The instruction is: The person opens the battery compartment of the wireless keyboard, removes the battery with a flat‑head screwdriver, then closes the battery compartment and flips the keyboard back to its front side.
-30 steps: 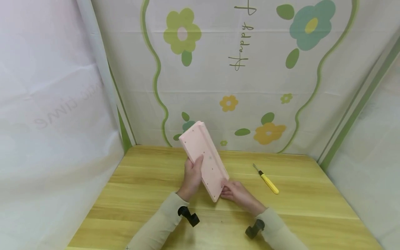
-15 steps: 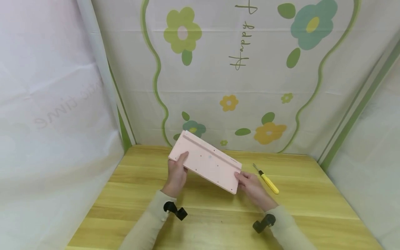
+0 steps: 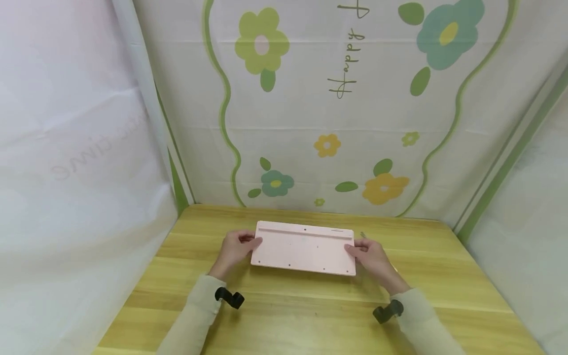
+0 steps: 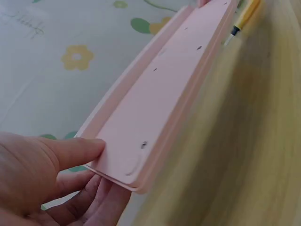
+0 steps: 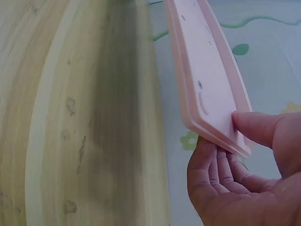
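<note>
A pink keyboard (image 3: 306,251) is held up with its underside toward me, long side running left to right. Small dark screw spots dot this underside, and a raised ridge follows its far edge; the keys are hidden. My left hand (image 3: 236,250) pinches the left end, thumb on the underside and fingers beneath, as the left wrist view also shows. At the opposite end my right hand (image 3: 373,260) grips the same way. Behind that hand lies a yellow-handled screwdriver (image 4: 247,13), mostly covered in the head view.
The wooden table (image 3: 284,320) spreads below both hands, with the keyboard's shadow on it. A white cloth with printed flowers (image 3: 384,188) hangs at the back. White cloth sides (image 3: 80,197) close off left and right.
The keyboard has turned from a steep slant to nearly level and come lower. Both hands kept hold of it and moved apart; the right hand now covers most of the screwdriver.
</note>
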A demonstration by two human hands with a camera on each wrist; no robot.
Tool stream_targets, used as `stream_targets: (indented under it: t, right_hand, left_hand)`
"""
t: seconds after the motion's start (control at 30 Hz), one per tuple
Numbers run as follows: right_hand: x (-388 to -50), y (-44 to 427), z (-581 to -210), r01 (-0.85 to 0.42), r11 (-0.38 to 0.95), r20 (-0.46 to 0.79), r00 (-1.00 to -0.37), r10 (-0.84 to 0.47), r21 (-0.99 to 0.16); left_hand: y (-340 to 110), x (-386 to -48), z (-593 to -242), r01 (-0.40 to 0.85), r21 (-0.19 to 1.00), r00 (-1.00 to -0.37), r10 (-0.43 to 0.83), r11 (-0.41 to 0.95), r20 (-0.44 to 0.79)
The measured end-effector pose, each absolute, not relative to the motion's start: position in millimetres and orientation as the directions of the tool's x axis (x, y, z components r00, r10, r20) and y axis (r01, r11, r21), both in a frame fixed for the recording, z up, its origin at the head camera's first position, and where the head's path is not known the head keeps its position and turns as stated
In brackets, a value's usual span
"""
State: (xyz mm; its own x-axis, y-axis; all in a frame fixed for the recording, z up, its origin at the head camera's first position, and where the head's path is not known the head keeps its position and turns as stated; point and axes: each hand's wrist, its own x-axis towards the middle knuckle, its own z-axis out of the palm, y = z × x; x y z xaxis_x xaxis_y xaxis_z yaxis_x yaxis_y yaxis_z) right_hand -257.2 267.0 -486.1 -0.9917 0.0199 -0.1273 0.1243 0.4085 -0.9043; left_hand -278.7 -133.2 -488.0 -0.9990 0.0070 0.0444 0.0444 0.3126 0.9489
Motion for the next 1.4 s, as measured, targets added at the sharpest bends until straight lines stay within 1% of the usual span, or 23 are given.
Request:
stream_targets:
  t: [0.07,0.13,0.27,0.33,0.57,0.8,0.97,1.1,1.27,1.4]
  right_hand:
    - [-259,267,-489,0.138,0.485,-0.128,-0.990,0.054,-0.863]
    - [-261,266,-492,0.135,0.544,-0.114,-0.991,0.072,-0.828]
    - [-265,265,-497,0.116,0.614,-0.092,-0.993,0.070,-0.781]
    - [-266,264,-498,0.102,0.640,-0.081,-0.995,0.063,-0.761]
    - [-268,261,-504,0.085,0.679,-0.089,-0.996,0.029,-0.730]
    - [-274,256,-510,0.048,0.697,-0.064,-0.998,0.003,-0.715]
    - [-278,253,-516,0.019,0.731,-0.032,-0.999,-0.004,-0.682]
    - [-279,251,-516,-0.008,0.756,-0.005,-1.000,-0.015,-0.655]
    - [-280,248,-513,-0.033,0.787,0.003,-0.999,-0.039,-0.616]
    - [-282,251,-511,-0.056,0.800,0.004,-0.998,-0.067,-0.597]
  left_hand:
    - [-134,-279,-494,0.050,0.928,-0.999,0.008,0.369,0.050]
    - [-135,-279,-498,0.049,0.917,-0.999,0.018,0.395,0.046]
    - [-135,-278,-504,0.020,0.914,-1.000,0.028,0.406,0.010]
    - [-134,-277,-506,0.022,0.906,-0.999,0.031,0.423,0.010]
    - [-128,-278,-516,0.019,0.866,-1.000,0.022,0.499,0.009]
    - [-125,-276,-521,0.114,0.785,-0.993,0.052,0.609,0.104]
    - [-122,-273,-522,0.099,0.746,-0.995,0.043,0.658,0.094]
    - [-121,-272,-522,0.098,0.731,-0.995,0.050,0.676,0.088]
    - [-121,-271,-520,0.153,0.727,-0.988,0.097,0.670,0.119]
    - [-125,-273,-519,0.167,0.726,-0.986,0.110,0.667,0.126]
